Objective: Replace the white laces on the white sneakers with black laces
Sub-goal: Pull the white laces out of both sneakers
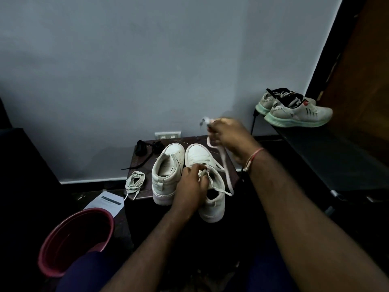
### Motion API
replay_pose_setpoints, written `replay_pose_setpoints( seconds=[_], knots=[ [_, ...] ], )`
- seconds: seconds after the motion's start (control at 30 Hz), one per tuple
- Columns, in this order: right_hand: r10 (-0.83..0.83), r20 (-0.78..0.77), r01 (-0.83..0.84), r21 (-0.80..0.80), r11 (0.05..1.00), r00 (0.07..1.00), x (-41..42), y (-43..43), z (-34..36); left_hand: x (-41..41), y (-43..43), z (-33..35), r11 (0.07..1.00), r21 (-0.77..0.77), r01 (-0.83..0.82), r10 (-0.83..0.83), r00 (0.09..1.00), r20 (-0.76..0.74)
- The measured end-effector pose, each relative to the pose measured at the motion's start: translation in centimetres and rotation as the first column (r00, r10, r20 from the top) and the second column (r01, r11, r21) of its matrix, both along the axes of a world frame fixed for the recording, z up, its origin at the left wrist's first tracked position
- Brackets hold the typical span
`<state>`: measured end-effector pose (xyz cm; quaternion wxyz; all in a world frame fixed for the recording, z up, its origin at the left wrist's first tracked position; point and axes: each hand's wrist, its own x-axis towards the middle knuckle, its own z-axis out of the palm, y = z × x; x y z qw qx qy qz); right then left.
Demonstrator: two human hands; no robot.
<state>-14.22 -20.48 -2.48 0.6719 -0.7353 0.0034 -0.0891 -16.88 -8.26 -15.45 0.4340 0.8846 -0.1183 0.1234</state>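
At frame centre, the left hand [190,186] gripped the sneaker [197,154] on the desk [134,159], steadying it, while the right hand [229,140] pinched its white lace [224,163], raised apparently to draw it free.

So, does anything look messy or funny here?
Nothing is broken or spilled. The left sneaker has no laces; a loose white lace lies coiled beside it, one end dangling over the table edge. The right sneaker is half unlaced, its lace held up by the right hand. A sheet of paper lies on the floor.
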Motion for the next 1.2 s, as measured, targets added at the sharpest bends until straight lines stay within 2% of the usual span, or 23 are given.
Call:
replay_pose_setpoints(
  seconds=[0.03,0.07,0.1,0.17,0.27,0.37,0.5,0.57,0.6,0.67,0.73,0.77,0.83,0.93,1.1,1.2],
  knots=[
    [0.043,-0.002,-0.042,-0.183,0.982,0.999,0.1,0.0,0.0,-0.2,0.1,-0.2,1.0,0.003,0.005,-0.005,1.0,0.007],
    [0.051,0.016,-0.045,-0.273,0.961,0.999,0.3,-0.2,-0.2,-0.3,0.1,-0.4,1.0,0.002,0.013,-0.013,1.0,0.016],
    [0.049,0.046,-0.034,-0.289,0.957,0.998,0.2,-0.5,-0.5,-0.5,0.1,-0.6,1.0,-0.001,0.018,-0.018,1.0,0.024],
    [-0.009,0.119,0.033,-0.198,0.98,0.993,-0.8,-1.0,-1.8,-0.8,0.1,-0.9,1.0,-0.006,0.01,-0.01,0.999,0.031],
    [-0.188,0.018,0.189,-0.047,0.981,0.982,-2.5,-1.9,-6.5,-1.0,-0.1,-1.1,1.0,-0.014,-0.022,0.022,0.999,0.041],
    [-0.215,-0.116,0.197,-0.153,0.968,0.97,-5.0,-2.2,-10.6,-1.2,-0.1,-1.1,0.999,-0.041,-0.032,0.035,0.996,0.08],
    [-0.124,-0.037,0.113,-0.218,0.969,0.992,-6.8,-1.4,-12.1,-1.7,0.5,-1.0,0.998,-0.067,-0.009,0.016,0.995,0.096],
    [-0.07,-0.01,0.066,-0.23,0.971,0.998,-7.1,-0.9,-11.7,-1.9,0.9,-0.6,1.0,-0.023,-0.013,0.015,0.995,0.099],
    [-0.052,0.003,0.051,-0.284,0.957,0.999,-7.2,-0.6,-11.5,-2.0,1.0,-0.5,1.0,0.0,-0.016,0.016,0.995,0.099],
    [-0.087,0.065,0.108,-0.461,0.881,0.994,-7.2,0.1,-11.7,-2.0,1.2,-0.3,0.999,0.045,-0.019,0.014,0.995,0.101],
    [-0.19,0.141,0.237,-0.584,0.776,0.972,-7.1,0.6,-12.1,-2.0,1.1,-0.4,0.997,0.08,-0.005,-0.005,0.993,0.122],
    [-0.253,0.157,0.296,-0.591,0.751,0.955,-7.0,0.6,-12.3,-2.1,1.0,-0.5,0.998,0.06,-0.006,-0.002,0.991,0.134],
    [-0.355,0.148,0.378,-0.521,0.765,0.923,-6.7,0.4,-12.7,-2.1,1.0,-0.5,0.997,-0.066,-0.045,0.054,0.989,0.136],
    [-0.417,0.106,0.415,-0.467,0.781,0.903,-6.5,0.3,-12.8,-2.1,0.7,-0.6,0.982,-0.164,-0.094,0.111,0.989,0.097],
    [-0.356,0.077,0.336,-0.555,0.761,0.932,-6.8,0.0,-12.4,-2.3,0.8,-0.9,0.993,-0.108,-0.048,0.056,0.996,0.076],
    [-0.272,0.07,0.254,-0.624,0.739,0.96,-7.0,0.1,-11.8,-2.2,0.7,-0.2,0.991,-0.123,-0.047,0.048,0.999,0.003]
  ],
)
